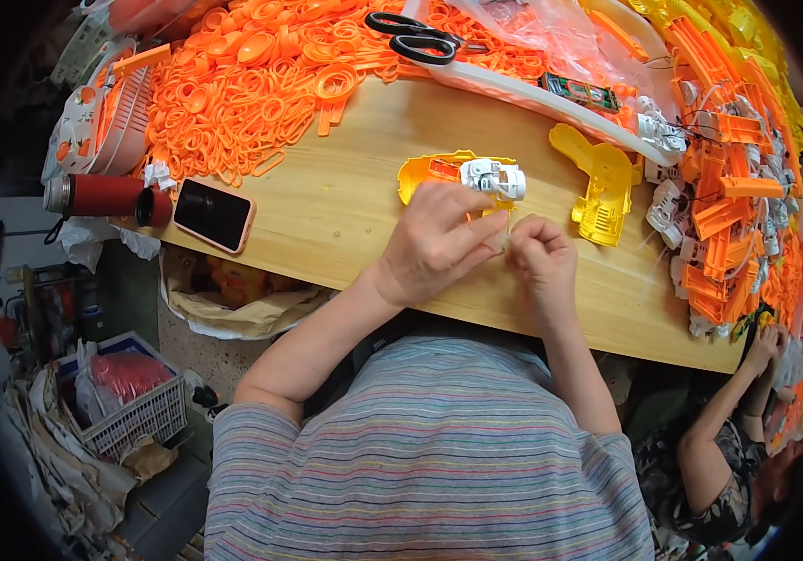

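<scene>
Out at nine o'clock from the hands, a red bottle (107,195) lies on its side, the phone (215,215) just beyond it on the wooden table (327,210). At ten, it's a great spread of orange plastic pieces (243,103); scissors (420,42) at eleven. Now the left hand (444,234): thumb and fingertips together, anything between them too small to tell! Just past it, between eleven and twelve, sits the yellow shell (413,176), a white part (495,178) inside. The right hand (544,257) faces the left, fingers curled, thumb against forefinger. At two, another yellow shell (602,192); at three, heaped orange casings (724,220); towards four, a co-worker's hand (764,346).
</scene>
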{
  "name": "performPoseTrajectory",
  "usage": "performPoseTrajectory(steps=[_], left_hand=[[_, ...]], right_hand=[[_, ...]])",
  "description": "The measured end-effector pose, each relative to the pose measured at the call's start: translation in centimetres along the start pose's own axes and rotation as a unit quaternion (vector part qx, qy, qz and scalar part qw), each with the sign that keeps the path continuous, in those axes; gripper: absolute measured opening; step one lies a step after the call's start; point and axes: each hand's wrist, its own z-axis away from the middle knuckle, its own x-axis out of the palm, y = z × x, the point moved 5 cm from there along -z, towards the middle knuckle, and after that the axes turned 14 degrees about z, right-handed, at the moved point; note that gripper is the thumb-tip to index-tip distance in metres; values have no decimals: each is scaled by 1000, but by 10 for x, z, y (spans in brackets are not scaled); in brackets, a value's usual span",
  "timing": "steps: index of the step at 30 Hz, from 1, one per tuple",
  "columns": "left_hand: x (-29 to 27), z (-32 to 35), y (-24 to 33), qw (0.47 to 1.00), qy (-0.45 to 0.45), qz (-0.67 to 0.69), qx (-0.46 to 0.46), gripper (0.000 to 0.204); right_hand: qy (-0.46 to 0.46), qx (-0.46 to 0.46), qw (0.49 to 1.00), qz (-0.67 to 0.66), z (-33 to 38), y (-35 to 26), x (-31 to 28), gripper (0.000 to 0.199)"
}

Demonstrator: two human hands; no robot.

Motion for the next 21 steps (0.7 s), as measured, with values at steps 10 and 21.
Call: performPoseTrajectory(steps=[10,21], left_hand=[[-6,-3,-17,997,-13,-56,-53,46],[-13,9,-22,927,12,191,-324,35]], right_hand=[[-48,-138,987,72,19,-41,-13,7],[-91,-392,726,557,-38,-57,4,68]])
